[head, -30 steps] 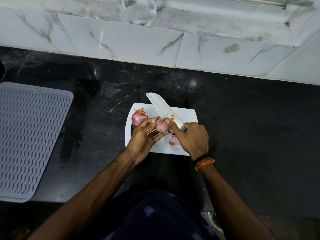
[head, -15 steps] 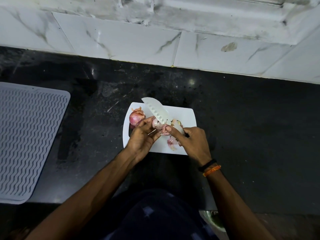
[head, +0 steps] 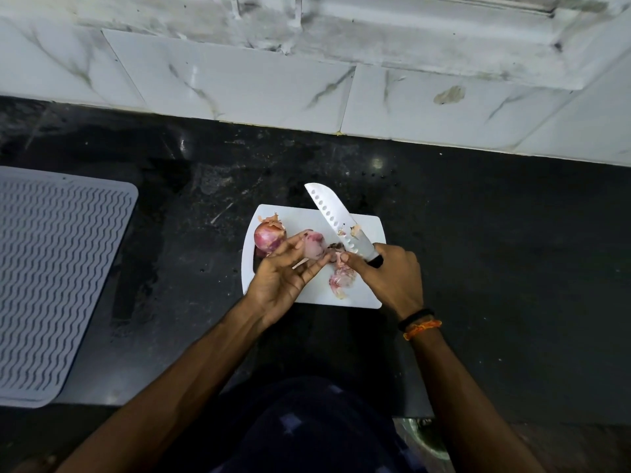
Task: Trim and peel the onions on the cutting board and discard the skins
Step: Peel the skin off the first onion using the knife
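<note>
Now your left hand (head: 283, 278) holds the half-peeled onion (head: 313, 246) over the cutting board (head: 365, 298); your right hand (head: 392, 278) grips the knife (head: 336, 218). An unpeeled onion (head: 269, 237) sits at the board's left edge, skins (head: 341, 279) near its front.

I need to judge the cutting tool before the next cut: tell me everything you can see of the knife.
The knife has a broad, pale metal blade with a row of oval dimples along it and a rounded-down tip. Its handle looks black and is mostly hidden inside the right hand, which grips it. The blade slants up and left, its tip reaching past the far edge of the white cutting board. Small scraps of onion skin cling to the blade near the handle.
</note>
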{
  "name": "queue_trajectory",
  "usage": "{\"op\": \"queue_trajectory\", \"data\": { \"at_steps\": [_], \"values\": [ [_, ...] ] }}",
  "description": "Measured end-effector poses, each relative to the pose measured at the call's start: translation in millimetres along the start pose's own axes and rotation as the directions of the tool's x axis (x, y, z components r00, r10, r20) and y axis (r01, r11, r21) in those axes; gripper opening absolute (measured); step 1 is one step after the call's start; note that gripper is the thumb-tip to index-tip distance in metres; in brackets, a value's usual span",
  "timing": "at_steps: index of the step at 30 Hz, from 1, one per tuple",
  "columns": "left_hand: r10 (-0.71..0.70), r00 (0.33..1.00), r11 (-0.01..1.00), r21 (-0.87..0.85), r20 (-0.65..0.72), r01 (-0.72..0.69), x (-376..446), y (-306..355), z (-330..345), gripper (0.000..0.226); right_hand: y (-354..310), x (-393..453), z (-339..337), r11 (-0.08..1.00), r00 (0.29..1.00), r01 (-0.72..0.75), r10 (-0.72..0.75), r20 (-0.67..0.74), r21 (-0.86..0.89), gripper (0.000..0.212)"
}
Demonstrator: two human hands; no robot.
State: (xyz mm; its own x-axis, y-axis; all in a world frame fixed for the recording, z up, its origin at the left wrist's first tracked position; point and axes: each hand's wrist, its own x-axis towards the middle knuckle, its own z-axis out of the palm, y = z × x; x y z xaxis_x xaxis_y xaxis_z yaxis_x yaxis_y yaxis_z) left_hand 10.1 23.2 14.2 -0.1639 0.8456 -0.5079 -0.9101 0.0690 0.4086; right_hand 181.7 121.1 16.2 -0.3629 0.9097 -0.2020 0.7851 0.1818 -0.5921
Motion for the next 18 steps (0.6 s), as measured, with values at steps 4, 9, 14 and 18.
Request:
{"op": "queue_trajectory", "data": {
  "at_steps": [4, 9, 14, 18],
  "values": [
    [0.010, 1.000, 0.999, -0.050, 0.022, -0.009, 3, -1, -5, 0.033, -2, 4, 2, 0.999, 0.999, 0.014, -0.016, 0.037, 0.046, 0.042],
    [0.021, 0.997, 0.998, -0.064, 0.074, -0.016, 6, -1, -11, 0.038, -7, 6, 1, 0.986, 0.998, 0.019, -0.028, 0.054, 0.164, 0.045],
    [0.002, 0.997, 0.995, -0.095, 0.076, 0.005, 8, 0, -12, 0.047, -10, 11, 0, 0.985, 0.999, 0.025, -0.031, 0.033, 0.172, 0.044],
    [-0.009, 0.998, 0.994, -0.112, 0.069, 0.017, 9, -1, -13, 0.041, -6, 13, 4, 0.991, 1.000, 0.007, -0.007, 0.002, 0.133, 0.038]
  ]
}}
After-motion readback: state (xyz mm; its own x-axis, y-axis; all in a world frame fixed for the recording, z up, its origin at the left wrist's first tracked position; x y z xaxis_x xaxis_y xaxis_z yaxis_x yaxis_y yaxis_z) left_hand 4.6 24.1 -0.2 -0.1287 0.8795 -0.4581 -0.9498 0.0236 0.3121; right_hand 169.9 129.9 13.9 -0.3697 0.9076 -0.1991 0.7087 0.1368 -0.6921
